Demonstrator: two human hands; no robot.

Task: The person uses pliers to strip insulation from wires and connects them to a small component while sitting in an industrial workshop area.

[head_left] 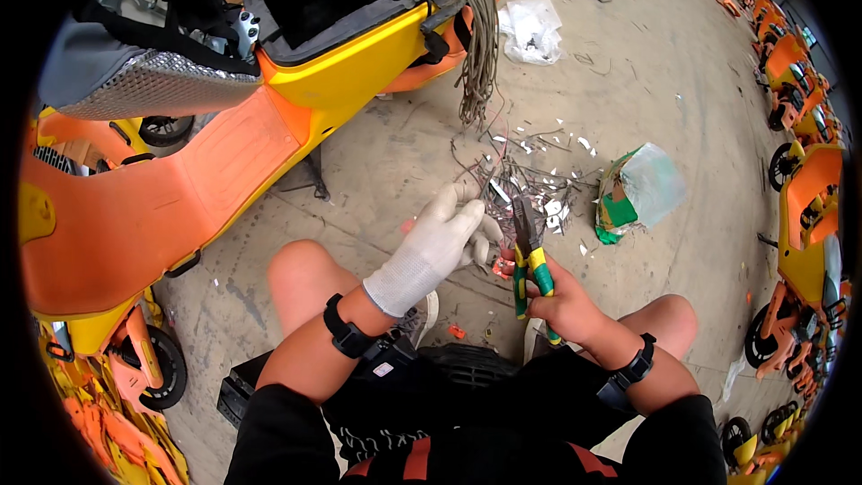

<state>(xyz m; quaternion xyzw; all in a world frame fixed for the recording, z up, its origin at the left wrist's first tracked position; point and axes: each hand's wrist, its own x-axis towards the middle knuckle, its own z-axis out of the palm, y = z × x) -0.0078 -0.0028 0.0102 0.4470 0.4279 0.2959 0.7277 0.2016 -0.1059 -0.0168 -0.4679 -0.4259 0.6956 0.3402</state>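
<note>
My left hand [431, 247], in a pale knit glove, is pinched on a thin wire [487, 187], partly hidden by its fingers. Just right of it, my bare right hand [566, 307] grips green-and-yellow pliers [526, 229], jaws pointing away from me. Beyond both hands, cut wire pieces and white scraps [550, 210] lie scattered on the concrete floor [673, 251]. A long bundle of grey cables [471, 36] hangs at the scooter's rear, with loose strands reaching down toward the scraps.
A yellow-and-orange scooter [220, 171] stands at left, its black storage box [332, 0] open. A green bag with clear plastic [633, 193] sits right of the scraps, white plastic [530, 31] farther back. Several scooters [804, 198] line the right; orange-yellow parts [112, 427] lie lower left.
</note>
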